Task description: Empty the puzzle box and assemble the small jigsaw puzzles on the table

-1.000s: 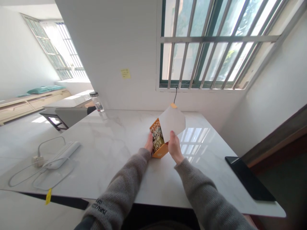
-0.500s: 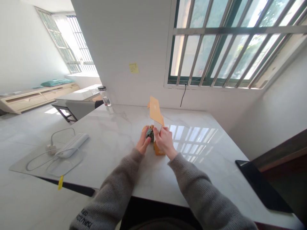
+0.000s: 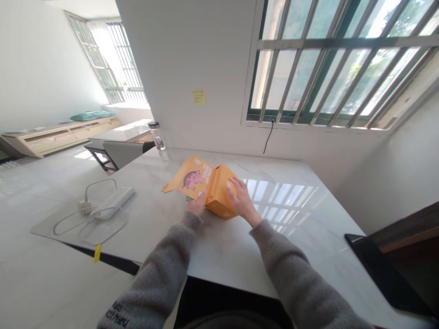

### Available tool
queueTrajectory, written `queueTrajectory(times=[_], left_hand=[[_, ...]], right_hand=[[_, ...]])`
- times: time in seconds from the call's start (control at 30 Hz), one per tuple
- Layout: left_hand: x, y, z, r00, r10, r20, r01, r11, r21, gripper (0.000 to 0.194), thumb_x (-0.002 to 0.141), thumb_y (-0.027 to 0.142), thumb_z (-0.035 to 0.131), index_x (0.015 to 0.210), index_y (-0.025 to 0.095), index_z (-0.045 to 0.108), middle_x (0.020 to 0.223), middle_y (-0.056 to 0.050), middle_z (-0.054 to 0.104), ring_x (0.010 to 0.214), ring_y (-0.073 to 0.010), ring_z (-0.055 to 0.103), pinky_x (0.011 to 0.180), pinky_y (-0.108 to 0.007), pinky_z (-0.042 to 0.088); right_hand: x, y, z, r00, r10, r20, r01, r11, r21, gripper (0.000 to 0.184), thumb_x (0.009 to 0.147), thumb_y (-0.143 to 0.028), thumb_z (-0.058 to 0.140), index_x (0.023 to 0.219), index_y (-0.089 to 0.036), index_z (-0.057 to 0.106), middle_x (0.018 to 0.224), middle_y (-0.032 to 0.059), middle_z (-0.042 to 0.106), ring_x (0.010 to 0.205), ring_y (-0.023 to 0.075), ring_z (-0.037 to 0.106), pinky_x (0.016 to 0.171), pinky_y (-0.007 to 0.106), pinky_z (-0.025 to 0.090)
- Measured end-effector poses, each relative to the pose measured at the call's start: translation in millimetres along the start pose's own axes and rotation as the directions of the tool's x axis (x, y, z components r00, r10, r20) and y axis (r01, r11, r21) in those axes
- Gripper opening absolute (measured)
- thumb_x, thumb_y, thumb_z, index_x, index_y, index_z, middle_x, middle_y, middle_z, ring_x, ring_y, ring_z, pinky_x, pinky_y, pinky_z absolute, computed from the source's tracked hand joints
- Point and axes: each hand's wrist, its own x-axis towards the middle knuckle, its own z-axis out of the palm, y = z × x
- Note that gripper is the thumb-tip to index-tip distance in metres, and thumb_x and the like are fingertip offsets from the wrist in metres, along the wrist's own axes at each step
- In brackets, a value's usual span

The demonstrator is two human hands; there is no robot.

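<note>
Just then, on the marble bench (image 3: 222, 260), the right hand (image 3: 243, 202) lay with fingers (image 3: 232, 185) spread wide across an orange carton (image 3: 219, 201), while the left hand (image 3: 196, 205) touched the near edge of a printed orange card (image 3: 188, 179) beside it, its grip unclear.

The orange box (image 3: 221, 194) is matt paperboard, the tabletop (image 3: 284, 260) glossy veined stone, the sleeve (image 3: 157, 278) ribbed knit cloth.

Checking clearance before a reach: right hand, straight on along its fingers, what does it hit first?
The orange box. The right hand points up and left, and its fingertips appear to be on the box's side already, though depth is hard to judge from this one view.
</note>
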Motion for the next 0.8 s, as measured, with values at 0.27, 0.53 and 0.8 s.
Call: queueTrajectory(times=[0.27, 0.53, 0.8], left_hand=[[0, -1, -2.5, 0.993, 0.098, -0.071, -0.085, 0.982, 0.167, 0.04, 0.088, 0.042, 0.052, 0.115, 0.018, 0.068, 0.125, -0.014, 0.066, 0.128, -0.0329, 0.054, 0.114, -0.048, 0.04], [2, 44, 30.8, 0.993, 0.117, -0.015, -0.105, 0.934, 0.342, 0.032, 0.089, 0.039, 0.05, 0.1, 0.017, 0.071, 0.106, -0.017, 0.071, 0.118, -0.0378, 0.058, 0.106, -0.055, 0.04], [-21, 59, 50.9, 0.992, 0.114, 0.047, -0.122, 0.966, 0.228, 0.037, 0.095, 0.037, 0.044, 0.11, 0.016, 0.07, 0.114, -0.017, 0.071, 0.12, -0.0345, 0.06, 0.109, -0.052, 0.041]], right_hand=[[-12, 26, 5, 0.91, 0.398, 0.119, -0.415, 0.878, 0.238, 0.066, 0.089, -0.051, 0.054, 0.147, -0.021, 0.044, 0.153, 0.0111, 0.046, 0.144, 0.028, 0.039, 0.121, 0.047, 0.025], [-5, 18, -27, 0.935, 0.348, -0.067, -0.334, 0.928, 0.163, 0.064, 0.087, -0.045, 0.056, 0.145, -0.018, 0.048, 0.151, 0.0112, 0.048, 0.141, 0.0299, 0.043, 0.122, 0.047, 0.025], [-28, 31, -48, 0.974, 0.174, -0.146, -0.15, 0.975, 0.162, 0.063, 0.089, -0.049, 0.056, 0.144, -0.019, 0.049, 0.144, 0.0139, 0.052, 0.138, 0.0291, 0.043, 0.12, 0.048, 0.026]])
